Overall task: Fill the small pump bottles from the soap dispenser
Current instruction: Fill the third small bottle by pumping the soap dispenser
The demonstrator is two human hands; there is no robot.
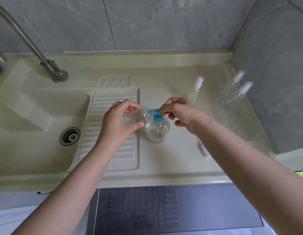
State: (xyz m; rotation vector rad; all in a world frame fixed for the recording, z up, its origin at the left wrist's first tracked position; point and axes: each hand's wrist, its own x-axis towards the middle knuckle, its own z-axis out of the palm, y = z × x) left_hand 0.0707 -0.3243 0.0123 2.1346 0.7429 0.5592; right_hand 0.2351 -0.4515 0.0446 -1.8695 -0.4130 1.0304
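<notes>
Left hand (120, 121) grips a small bottle (133, 117), fingers curled round it, tilted so its open mouth meets the blue spout (153, 111) of the dispenser (157, 131), presumably to catch soap. Right hand (179, 114) pinches the spout's back end, likely to press the pump. Dispenser stands on the counter (172, 165) beside the drainboard. Two capped bottles (232, 95) wait far right; loose pump (196, 87) lies between.

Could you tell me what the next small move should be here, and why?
Probably press the blue pump head down with the right hand. The left hand holds a small clear bottle tilted with its mouth at the blue spout, and the right fingers already rest on the pump atop the soap dispenser, so one push should send soap in.
</notes>
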